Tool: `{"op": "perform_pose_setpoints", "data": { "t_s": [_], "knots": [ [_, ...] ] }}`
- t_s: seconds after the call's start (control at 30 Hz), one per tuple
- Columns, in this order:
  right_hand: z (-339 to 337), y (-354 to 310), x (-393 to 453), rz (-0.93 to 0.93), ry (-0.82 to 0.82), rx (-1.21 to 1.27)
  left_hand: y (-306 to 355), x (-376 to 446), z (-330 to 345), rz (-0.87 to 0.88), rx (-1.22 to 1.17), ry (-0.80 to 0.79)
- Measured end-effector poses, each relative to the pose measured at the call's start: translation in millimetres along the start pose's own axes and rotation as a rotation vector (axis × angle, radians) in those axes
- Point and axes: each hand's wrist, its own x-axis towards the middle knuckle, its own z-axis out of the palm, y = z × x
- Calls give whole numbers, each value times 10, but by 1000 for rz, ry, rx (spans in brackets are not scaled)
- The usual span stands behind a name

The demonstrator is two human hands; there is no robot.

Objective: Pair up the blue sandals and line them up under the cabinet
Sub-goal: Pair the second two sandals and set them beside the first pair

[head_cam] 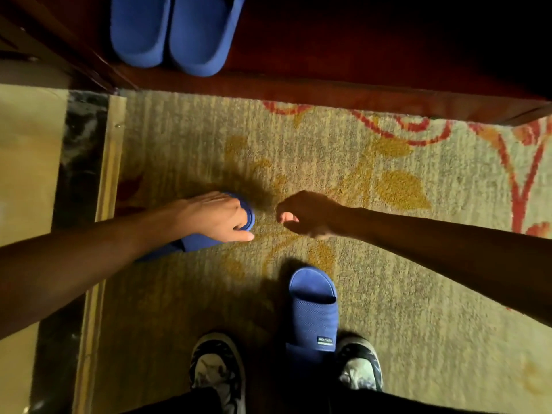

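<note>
Two blue sandals (171, 31) sit side by side on the dark red floor under the cabinet at the top. My left hand (218, 216) grips the toe end of a third blue sandal (203, 242) on the carpet at centre left; my hand and forearm cover most of it. A fourth blue sandal (313, 309) lies on the carpet between my shoes, toe pointing to the cabinet. Beside my left hand, my right hand (307, 215) hovers in shadow with fingers curled and nothing in it.
The wooden edge of the cabinet (328, 94) runs across the top. A patterned carpet (418, 279) covers the floor. A dark strip and wooden trim (110, 162) border it on the left. My two shoes (218, 372) stand at the bottom.
</note>
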Motion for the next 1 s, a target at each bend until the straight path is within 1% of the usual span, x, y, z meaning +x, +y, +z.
{"op": "perform_pose_setpoints", "data": {
  "t_s": [0.07, 0.1, 0.13, 0.2, 0.27, 0.37, 0.43, 0.53, 0.63, 0.73, 0.8, 0.9, 1.0],
  "knots": [
    [119, 50, -125, -17, -96, 13, 78, 104, -31, -12, -44, -72],
    [185, 65, -178, -27, -148, 28, 112, 156, -64, -10, -67, -70],
    [244, 69, -218, -41, -213, 42, 139, 197, -120, -7, -91, -43],
    [335, 62, -276, -53, -333, 60, 166, 298, -262, -2, -134, 63],
    [353, 49, -292, -20, -375, 80, 170, 424, -421, -30, -194, 188],
    [353, -1, -311, 24, -433, 186, 172, 631, -630, -149, -287, 331],
    [383, -67, -343, 0, -470, 106, 182, 732, -722, -214, -335, 407],
    [531, -135, -387, -29, -553, -14, 181, 839, -803, -330, -401, 465],
    [686, -146, -382, -35, -652, 38, 183, 913, -834, -442, -458, 490],
    [729, -126, -392, 13, -666, 135, 232, 937, -850, -535, -468, 490],
    [712, -82, -391, 27, -641, 152, 249, 927, -864, -584, -495, 490],
    [567, 30, -313, 53, -537, 111, 189, 899, -879, -671, -563, 520],
    [288, 171, -179, 119, -391, 111, 145, 881, -872, -748, -632, 500]
  ]
}}
